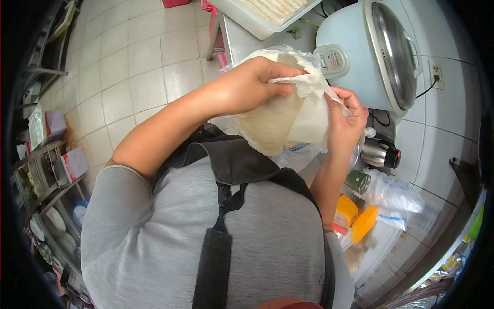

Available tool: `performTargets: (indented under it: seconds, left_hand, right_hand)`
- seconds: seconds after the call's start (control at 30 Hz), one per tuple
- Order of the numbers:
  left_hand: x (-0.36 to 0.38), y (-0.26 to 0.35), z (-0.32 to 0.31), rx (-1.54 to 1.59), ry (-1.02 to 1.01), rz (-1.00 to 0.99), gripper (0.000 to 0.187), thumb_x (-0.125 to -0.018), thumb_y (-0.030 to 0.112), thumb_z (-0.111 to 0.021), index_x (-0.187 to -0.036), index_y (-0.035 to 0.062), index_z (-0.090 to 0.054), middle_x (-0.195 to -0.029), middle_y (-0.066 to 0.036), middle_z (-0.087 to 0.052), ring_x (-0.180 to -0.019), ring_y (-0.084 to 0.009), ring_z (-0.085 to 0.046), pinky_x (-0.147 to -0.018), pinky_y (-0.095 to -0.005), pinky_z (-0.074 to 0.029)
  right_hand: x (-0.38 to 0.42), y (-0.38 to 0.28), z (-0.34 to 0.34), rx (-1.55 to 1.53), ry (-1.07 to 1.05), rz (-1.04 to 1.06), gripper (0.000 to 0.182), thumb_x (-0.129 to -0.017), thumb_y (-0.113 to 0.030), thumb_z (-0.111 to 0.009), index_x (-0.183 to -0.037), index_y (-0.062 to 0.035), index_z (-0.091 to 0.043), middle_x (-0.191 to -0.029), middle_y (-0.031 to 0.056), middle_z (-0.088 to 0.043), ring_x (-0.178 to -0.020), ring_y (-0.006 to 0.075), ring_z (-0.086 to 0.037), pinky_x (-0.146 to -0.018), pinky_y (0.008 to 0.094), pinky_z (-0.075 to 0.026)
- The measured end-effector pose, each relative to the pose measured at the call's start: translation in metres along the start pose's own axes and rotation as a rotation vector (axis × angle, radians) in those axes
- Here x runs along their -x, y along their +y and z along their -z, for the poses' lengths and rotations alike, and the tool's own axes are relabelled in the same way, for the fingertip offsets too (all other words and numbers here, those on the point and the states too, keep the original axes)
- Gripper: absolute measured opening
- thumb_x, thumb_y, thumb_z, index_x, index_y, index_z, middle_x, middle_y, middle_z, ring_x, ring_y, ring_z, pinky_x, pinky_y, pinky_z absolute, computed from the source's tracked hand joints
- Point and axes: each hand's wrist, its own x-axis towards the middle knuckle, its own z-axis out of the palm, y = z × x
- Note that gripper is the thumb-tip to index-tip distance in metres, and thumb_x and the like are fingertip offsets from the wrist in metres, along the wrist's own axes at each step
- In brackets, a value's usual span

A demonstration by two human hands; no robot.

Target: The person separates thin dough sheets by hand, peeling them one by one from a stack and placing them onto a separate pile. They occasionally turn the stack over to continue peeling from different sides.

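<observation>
A stack of thin, pale, round wrapper sheets hangs in front of my chest, partly inside a clear plastic bag. My left hand pinches the torn-looking upper edge of a sheet between thumb and fingers. On the other side, my right hand grips the edge of the same sheet, its fingers curled round it. Between the two hands the sheet is crumpled and partly lifted from the layers below. The lower part of the bag is hidden behind the sheets and my right forearm.
A large light-blue rice cooker with a glass lid stands just beyond my right hand. A plastic tray of pale rolls sits on the metal table. A steel thermos jug and orange-yellow containers are at right. Shelves line the left.
</observation>
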Motion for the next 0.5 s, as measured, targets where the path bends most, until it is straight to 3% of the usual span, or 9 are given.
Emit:
performTargets:
  seconds: [0.1, 0.2, 0.3, 0.43, 0.5]
  left_hand:
    - [-0.003, -0.005, -0.005, 0.023, -0.004, -0.070, 0.029, -0.090, 0.009, -0.055, -0.118, 0.0019, -0.060, -0.092, -0.010, -0.067, -0.084, -0.0125, -0.059, -0.077, -0.0296, -0.048]
    - [-0.005, -0.002, -0.010, -0.090, -0.040, -0.093, 0.029, -0.092, 0.011, -0.054, -0.119, 0.0016, -0.058, -0.087, -0.008, -0.066, -0.080, -0.0107, -0.056, -0.075, -0.0284, -0.047]
    - [-0.006, -0.001, -0.016, -0.225, -0.053, -0.128, 0.029, -0.093, 0.011, -0.053, -0.120, 0.0010, -0.056, -0.082, -0.006, -0.063, -0.078, -0.0093, -0.053, -0.074, -0.0270, -0.046]
    - [-0.003, 0.004, -0.014, -0.309, -0.011, -0.097, 0.029, -0.093, 0.009, -0.052, -0.120, 0.0021, -0.057, -0.082, -0.008, -0.064, -0.075, -0.0101, -0.053, -0.072, -0.0278, -0.047]
    - [-0.002, 0.004, -0.013, -0.292, 0.022, -0.110, 0.029, -0.093, 0.009, -0.052, -0.121, 0.0025, -0.057, -0.082, -0.009, -0.064, -0.074, -0.0107, -0.054, -0.071, -0.0284, -0.047]
  right_hand:
    - [-0.004, 0.002, -0.002, 0.010, -0.123, 0.069, 0.028, -0.077, -0.004, -0.072, -0.102, -0.0001, -0.060, -0.077, -0.0021, -0.054, -0.071, 0.0053, -0.048, -0.067, 0.0178, -0.040]
    - [-0.004, -0.007, -0.021, 0.080, -0.085, 0.219, 0.041, -0.074, -0.003, -0.073, -0.110, -0.0010, -0.056, -0.078, -0.0022, -0.051, -0.074, 0.0061, -0.047, -0.069, 0.0179, -0.039]
    - [-0.003, -0.004, -0.022, 0.128, -0.050, 0.204, 0.047, -0.073, -0.003, -0.074, -0.115, -0.0029, -0.054, -0.071, -0.0010, -0.049, -0.067, 0.0079, -0.046, -0.067, 0.0193, -0.040]
    - [0.000, -0.014, -0.020, 0.243, 0.005, 0.154, 0.041, -0.075, -0.001, -0.070, -0.114, -0.0037, -0.057, -0.067, 0.0003, -0.049, -0.062, 0.0089, -0.046, -0.065, 0.0221, -0.043]
    - [-0.002, -0.014, -0.016, 0.445, 0.126, 0.321, 0.034, -0.078, 0.002, -0.064, -0.111, -0.0035, -0.059, -0.064, 0.0018, -0.050, -0.059, 0.0101, -0.048, -0.064, 0.0248, -0.045]
